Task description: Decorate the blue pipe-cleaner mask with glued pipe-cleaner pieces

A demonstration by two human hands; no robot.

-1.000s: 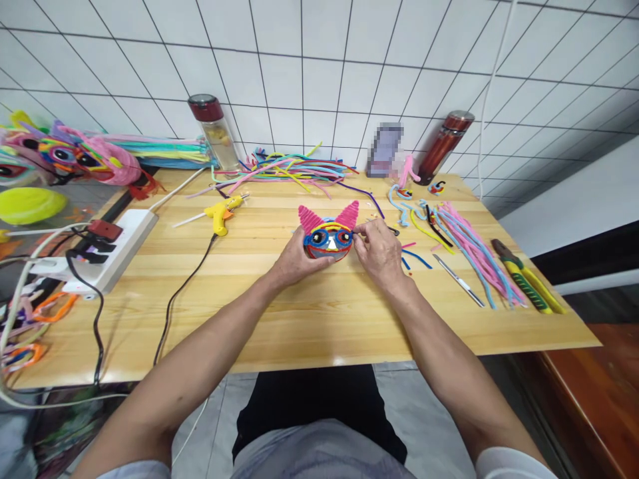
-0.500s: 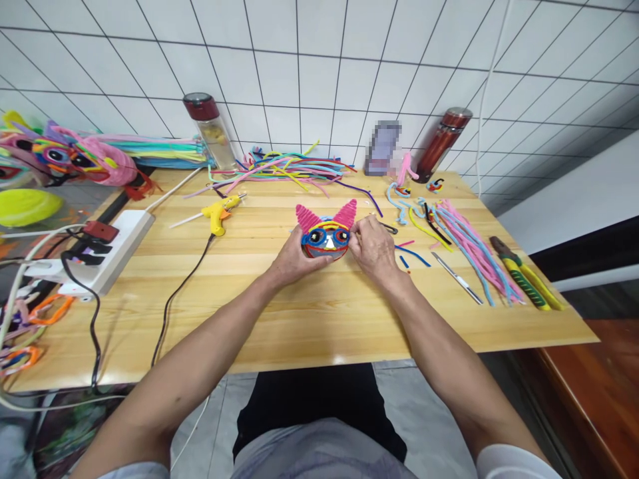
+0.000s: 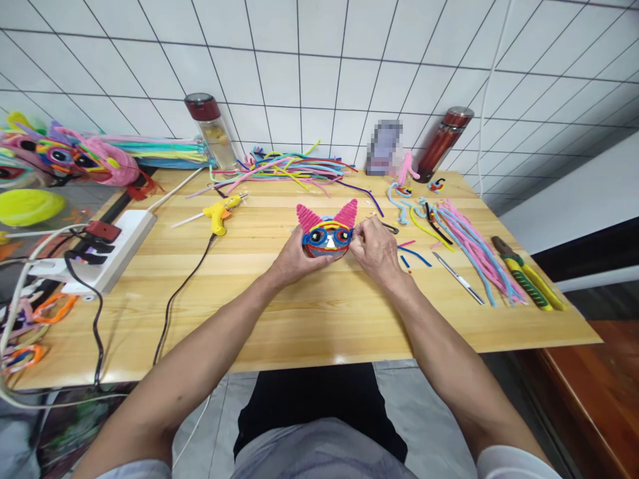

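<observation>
A pipe-cleaner animal head (image 3: 328,238) with two pink pointed ears, blue-ringed eyes and yellow and red trim faces me over the middle of the table. My left hand (image 3: 295,258) is wrapped round its left side and lower edge, the thumb lying along the bottom. At its right side my right hand (image 3: 375,247) has its fingers pinched together against the edge by the eye. Whatever sits between those right fingertips is too small or hidden to make out. Just right of that hand lie short blue pipe-cleaner pieces (image 3: 415,255).
A yellow glue gun (image 3: 218,214) and white power strip (image 3: 112,256) lie left. Loose pipe cleaners (image 3: 289,166) and a glass bottle (image 3: 214,136) are at the back. On the right are a craft knife (image 3: 458,278), a pink-and-blue bundle (image 3: 479,246), pliers (image 3: 524,276) and a red flask (image 3: 444,145).
Almost nothing differs. The view has shifted very slightly, and both hands keep the same hold at the animal head.
</observation>
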